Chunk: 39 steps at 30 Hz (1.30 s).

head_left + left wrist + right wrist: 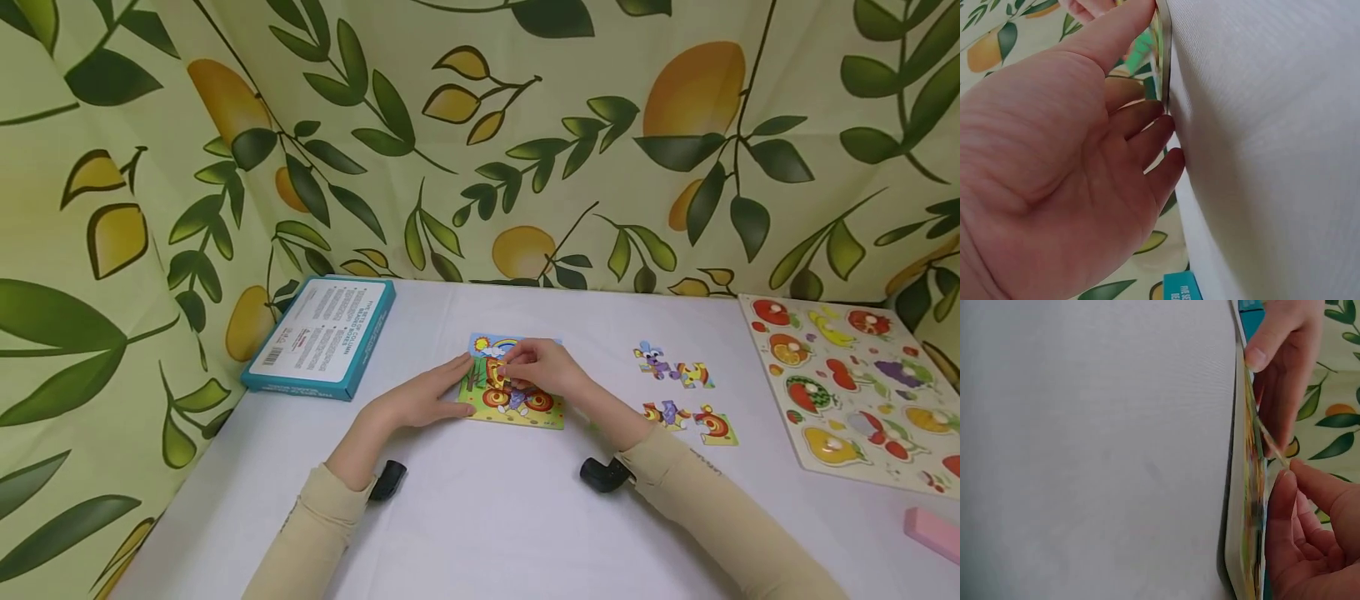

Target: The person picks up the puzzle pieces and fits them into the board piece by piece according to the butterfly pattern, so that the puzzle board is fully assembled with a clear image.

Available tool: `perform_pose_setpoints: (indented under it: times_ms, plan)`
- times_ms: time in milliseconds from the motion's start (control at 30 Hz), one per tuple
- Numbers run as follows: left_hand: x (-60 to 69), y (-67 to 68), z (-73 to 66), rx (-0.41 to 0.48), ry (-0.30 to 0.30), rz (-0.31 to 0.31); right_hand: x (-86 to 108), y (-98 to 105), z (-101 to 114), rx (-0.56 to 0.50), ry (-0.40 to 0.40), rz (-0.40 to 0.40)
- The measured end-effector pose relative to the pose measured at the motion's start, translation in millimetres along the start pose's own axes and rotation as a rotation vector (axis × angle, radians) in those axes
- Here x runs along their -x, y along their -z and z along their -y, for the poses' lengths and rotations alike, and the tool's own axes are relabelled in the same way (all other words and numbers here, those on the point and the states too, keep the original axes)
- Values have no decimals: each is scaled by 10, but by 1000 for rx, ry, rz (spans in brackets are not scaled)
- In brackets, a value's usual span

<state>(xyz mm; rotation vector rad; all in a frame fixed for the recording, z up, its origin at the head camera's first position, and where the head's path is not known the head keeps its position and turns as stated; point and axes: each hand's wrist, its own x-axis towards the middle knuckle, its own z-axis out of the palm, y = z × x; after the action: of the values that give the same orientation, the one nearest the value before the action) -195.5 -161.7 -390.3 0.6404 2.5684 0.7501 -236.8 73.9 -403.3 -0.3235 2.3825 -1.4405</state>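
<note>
A colourful jigsaw board (491, 414) with a cartoon picture lies on the white table. Along its left edge rests my left hand (420, 400), fingers extended and thumb at the near left corner. Thumb and forefinger of my right hand (553, 368) pinch a thin puzzle piece (1274, 445) over the board. In the right wrist view that piece is tilted, its lower edge at the board's surface; whether it is seated cannot be told. Loose puzzle pieces lie to the right of the board, among them a yellow one (696, 375) and a red-and-yellow one (717, 426).
A teal-edged box (322, 333) with printed text lies at the back left. On the right is a fruit peg board (847, 454), with a pink block (933, 533) nearer the front. Leaf-patterned fabric (450, 167) hangs behind the table.
</note>
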Motion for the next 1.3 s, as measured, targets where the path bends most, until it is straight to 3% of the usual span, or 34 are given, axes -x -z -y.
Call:
perform_pose_setpoints:
  times_ms: [300, 700, 1300]
  plan:
    - [-1, 18, 0, -2, -28, 16, -82, -92, 44, 130, 39, -50]
    - [8, 24, -3, -51, -12, 46, -91, -124, 72, 246, 80, -87]
    - [-10, 3, -21, -101, 25, 24, -109, -133, 23, 230, 100, -108]
